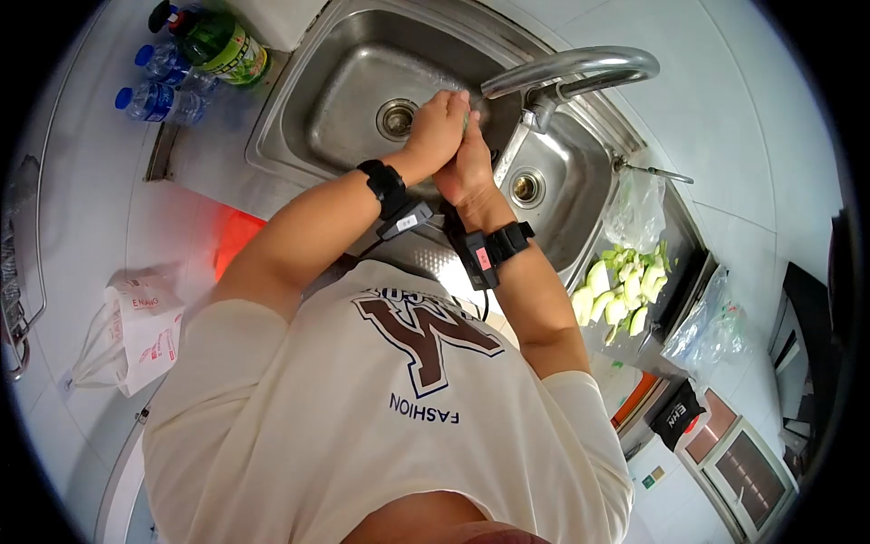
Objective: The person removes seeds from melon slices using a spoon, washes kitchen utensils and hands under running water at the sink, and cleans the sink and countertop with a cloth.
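Observation:
Over the steel double sink [340, 100], both hands are pressed together below and left of the faucet spout [580, 65]. My left hand [439, 129] is closed, with its fingers curled against the other palm. My right hand [469, 165] is cupped against it from the right and below. A small patch of green shows between the fingers; the rest of whatever they hold is hidden. The drain [396, 119] of the larger basin lies just left of my left hand. A second drain [526, 188] is in the smaller basin, to the right.
Cut pale-green vegetable pieces [623, 288] lie on the right counter beside a clear plastic bag [636, 210]. A green pump bottle [227, 50] and water bottles [161, 103] stand at the upper left. A white bag [145, 331] hangs at the left.

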The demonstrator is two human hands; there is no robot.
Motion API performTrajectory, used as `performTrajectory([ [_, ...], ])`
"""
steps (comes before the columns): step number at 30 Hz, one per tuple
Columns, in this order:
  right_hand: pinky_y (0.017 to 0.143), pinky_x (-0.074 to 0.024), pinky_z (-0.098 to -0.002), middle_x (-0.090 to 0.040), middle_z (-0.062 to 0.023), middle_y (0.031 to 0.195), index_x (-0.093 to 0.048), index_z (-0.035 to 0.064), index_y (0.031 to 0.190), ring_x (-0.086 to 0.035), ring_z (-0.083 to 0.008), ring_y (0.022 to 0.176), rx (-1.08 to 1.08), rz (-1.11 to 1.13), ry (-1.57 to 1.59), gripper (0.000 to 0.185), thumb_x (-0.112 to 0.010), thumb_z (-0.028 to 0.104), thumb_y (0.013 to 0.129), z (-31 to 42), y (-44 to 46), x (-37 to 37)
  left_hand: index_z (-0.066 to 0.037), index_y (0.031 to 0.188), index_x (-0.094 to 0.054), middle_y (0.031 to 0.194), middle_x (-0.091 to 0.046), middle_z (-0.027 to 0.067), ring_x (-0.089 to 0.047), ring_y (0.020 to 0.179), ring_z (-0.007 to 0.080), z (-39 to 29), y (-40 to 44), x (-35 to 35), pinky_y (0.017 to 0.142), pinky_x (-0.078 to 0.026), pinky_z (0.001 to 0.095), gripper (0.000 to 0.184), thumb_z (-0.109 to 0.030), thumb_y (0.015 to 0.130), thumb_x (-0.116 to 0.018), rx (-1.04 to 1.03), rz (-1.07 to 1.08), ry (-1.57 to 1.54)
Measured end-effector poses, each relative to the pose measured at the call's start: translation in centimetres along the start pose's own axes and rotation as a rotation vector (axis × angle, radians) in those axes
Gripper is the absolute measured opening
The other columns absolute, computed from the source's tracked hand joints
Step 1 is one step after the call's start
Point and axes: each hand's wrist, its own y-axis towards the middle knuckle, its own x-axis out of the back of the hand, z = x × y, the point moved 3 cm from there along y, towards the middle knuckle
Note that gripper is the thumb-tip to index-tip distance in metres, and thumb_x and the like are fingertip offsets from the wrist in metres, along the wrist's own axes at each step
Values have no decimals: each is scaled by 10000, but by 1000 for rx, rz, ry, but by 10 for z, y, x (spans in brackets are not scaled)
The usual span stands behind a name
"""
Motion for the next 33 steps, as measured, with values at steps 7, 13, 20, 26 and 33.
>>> performTrajectory([
  [7, 984, -345, -375, -488, -41, 1276, -413, 114, 1316, -470, -207, 1144, -23, 84, -179, 589, -312, 557, 941, 20, 8, 13, -30, 870, -551, 757, -565, 98, -521, 651, 228, 3, 19, 15, 615, -426, 351, 357, -366, 931, -448, 200, 116, -208],
  [13, 1009, -344, -469, -444, -100, 1311, -336, 37, 1339, -463, -301, 1132, 79, 34, -75, 642, -352, 537, 937, 56, 8, 19, -91, 933, -499, 722, -526, 44, -444, 510, 128, -10, 31, 45, 441, -331, 276, 285, -371, 957, -447, 450, 147, -510],
  [20, 985, -373, -451, -478, -101, 1274, -361, 22, 1321, -476, -262, 1109, 39, 40, -116, 573, -477, 425, 931, 46, 10, 32, -80, 1177, -494, 1001, -574, 53, -565, 864, 175, 2, 26, 39, 725, -471, 295, 298, -260, 939, -497, 427, 458, -613],
  [26, 771, -462, -312, -599, -77, 1022, -546, -19, 1149, -582, -188, 910, 67, -161, -579, 389, -688, 109, 810, 44, 8, 41, -38, 1261, -474, 1133, -552, 79, -536, 1002, 148, 2, 12, 31, 835, -457, 273, 389, -43, 877, -537, 156, 504, -69],
  [33, 723, -471, -292, -619, -50, 875, -592, 42, 978, -581, -151, 787, 243, -175, -299, 170, -637, 38, 814, 77, 7, 84, -12, 1144, -529, 1023, -572, 74, -569, 903, 162, 23, 38, 83, 842, -490, 293, 244, -51, 908, -482, 359, 171, -316],
])
